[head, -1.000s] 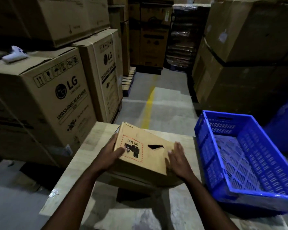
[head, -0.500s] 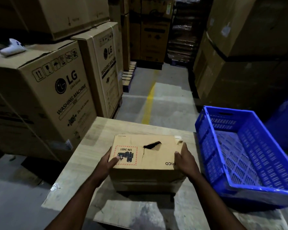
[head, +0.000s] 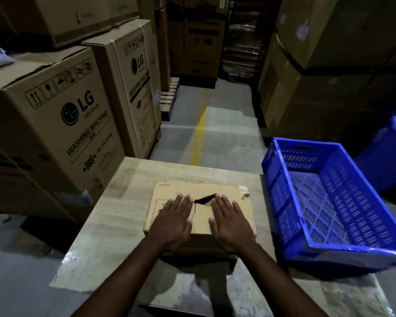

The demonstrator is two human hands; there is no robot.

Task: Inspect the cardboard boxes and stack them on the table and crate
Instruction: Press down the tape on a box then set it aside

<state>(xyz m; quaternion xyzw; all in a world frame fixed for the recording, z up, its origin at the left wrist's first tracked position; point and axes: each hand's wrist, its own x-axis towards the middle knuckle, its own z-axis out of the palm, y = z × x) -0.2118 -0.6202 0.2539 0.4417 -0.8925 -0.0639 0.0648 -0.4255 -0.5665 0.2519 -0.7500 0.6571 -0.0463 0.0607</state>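
There is a single view, from a camera worn on the person's head, looking forward and steeply down. It sits close above the near end of the wooden table (head: pixel 133 177), so both forearms enter from the bottom edge. The wide-angle lens bends the scene outward: washing-machine cartons (head: pixel 55 124) lean at the left, a blue crate (head: pixel 336 193) fills the right, and a grey floor aisle with a yellow line (head: pixel 198 136) runs away into the far, dim middle.
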